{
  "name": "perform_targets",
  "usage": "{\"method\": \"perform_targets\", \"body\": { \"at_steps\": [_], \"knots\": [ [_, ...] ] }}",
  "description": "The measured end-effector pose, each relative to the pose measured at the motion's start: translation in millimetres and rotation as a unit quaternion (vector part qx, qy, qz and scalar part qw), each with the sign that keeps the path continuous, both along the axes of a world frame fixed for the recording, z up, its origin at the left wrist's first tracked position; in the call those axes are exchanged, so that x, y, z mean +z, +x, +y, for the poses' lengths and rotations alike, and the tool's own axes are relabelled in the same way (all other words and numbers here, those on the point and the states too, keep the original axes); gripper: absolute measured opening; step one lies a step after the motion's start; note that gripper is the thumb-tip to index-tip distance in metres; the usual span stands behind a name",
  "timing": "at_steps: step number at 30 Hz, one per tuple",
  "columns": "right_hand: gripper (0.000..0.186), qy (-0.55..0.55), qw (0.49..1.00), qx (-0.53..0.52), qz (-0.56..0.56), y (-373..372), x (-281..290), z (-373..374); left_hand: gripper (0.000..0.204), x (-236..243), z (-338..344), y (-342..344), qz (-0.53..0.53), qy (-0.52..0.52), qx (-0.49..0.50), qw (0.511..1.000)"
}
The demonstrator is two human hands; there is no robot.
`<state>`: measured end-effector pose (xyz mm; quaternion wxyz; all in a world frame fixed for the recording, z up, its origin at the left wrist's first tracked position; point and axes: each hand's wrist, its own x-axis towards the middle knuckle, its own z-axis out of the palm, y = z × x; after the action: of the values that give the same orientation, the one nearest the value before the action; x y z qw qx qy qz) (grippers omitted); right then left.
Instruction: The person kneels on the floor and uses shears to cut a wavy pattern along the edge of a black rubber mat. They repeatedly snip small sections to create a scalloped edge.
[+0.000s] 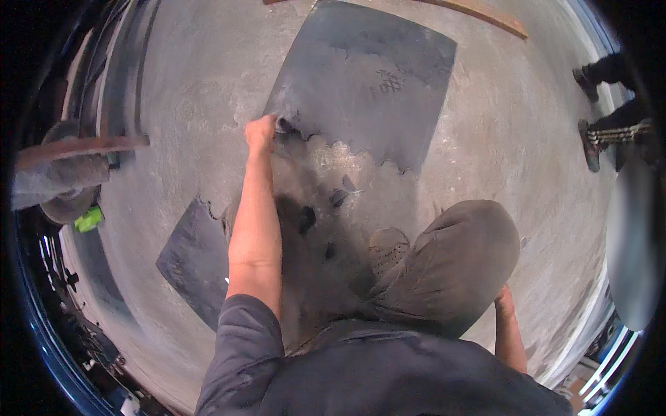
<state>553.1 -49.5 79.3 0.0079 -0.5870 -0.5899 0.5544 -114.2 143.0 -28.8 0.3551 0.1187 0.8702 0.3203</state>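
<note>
A large dark grey, rubber-like sheet [374, 90] lies on the concrete floor ahead of me, its near edge cut in a jagged, scalloped line. My left hand [261, 133] is closed on the sheet's near left corner, where the edge curls up a little. My right hand [504, 298] is down by my bent right knee, which hides its fingers, so I cannot see what it touches. Another dark sheet piece [194, 260] with a scalloped edge lies to the left, partly beneath my left arm and legs. Small dark scraps [338, 198] are scattered before my knees.
At the left stand a rusty flat bar [83, 149] and round machine parts [66, 194], with a bright green item [89, 219] below them. A brown strip [479, 15] lies at the far edge. Another person's legs and shoes [590, 142] are at the right.
</note>
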Motion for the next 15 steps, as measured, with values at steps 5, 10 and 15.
{"method": "perform_targets", "body": {
  "at_steps": [5, 10, 15],
  "knots": [
    [0.049, -0.145, 0.975, -0.166, 0.019, -100.9, 17.2, 21.8, 0.031, -11.4, -34.3, -29.0, -0.182, 0.069, -0.008, 0.981],
    [0.05, -0.145, 0.977, -0.144, 0.057, -135.8, 4.8, 42.6, 0.027, -16.4, -60.4, 80.4, -0.262, 0.226, 0.053, 0.937],
    [0.052, -0.15, 0.977, -0.124, 0.092, -153.6, -2.7, 54.7, 0.034, -23.3, -69.1, 179.8, -0.36, 0.221, 0.057, 0.905]
  ]
}}
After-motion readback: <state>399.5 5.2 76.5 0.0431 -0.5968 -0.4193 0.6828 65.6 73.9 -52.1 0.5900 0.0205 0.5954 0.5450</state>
